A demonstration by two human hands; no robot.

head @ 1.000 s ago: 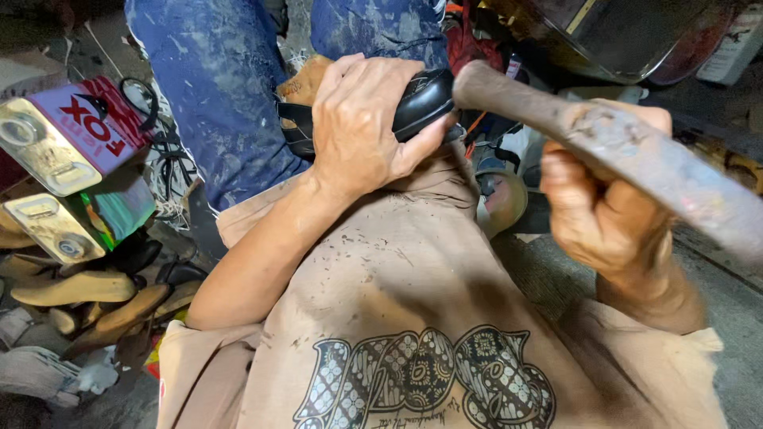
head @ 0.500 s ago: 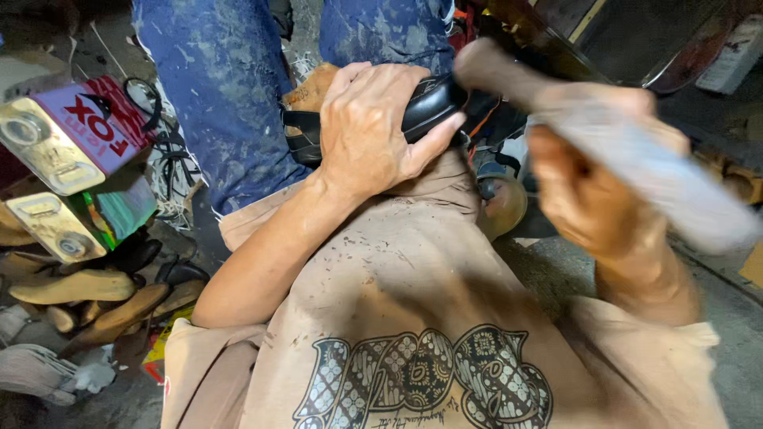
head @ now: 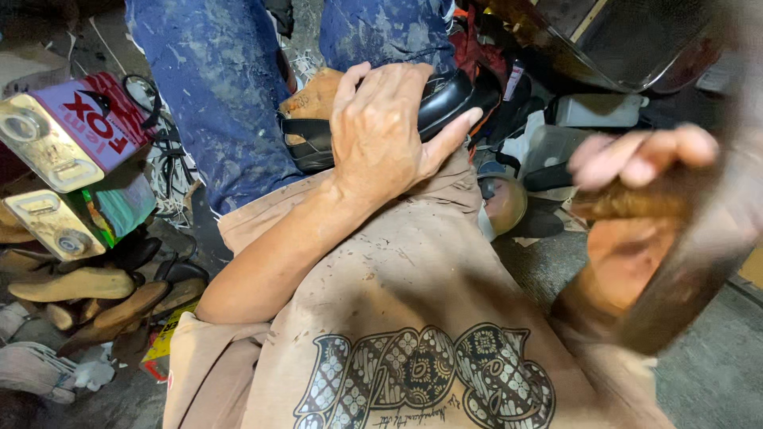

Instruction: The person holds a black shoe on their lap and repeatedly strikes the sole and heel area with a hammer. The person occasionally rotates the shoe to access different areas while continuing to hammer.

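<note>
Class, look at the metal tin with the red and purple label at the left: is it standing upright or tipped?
Tipped. The metal tin lies tilted on the pile, its capped brass-coloured top facing left rather than up, above a second tin.

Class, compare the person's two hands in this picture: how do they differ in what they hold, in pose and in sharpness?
The left hand lies flat, pressing a black shoe on the lap; the right hand is raised, closed around a hammer handle. The left hand is sharp; the right hand is blurred. Both are bare.
</note>
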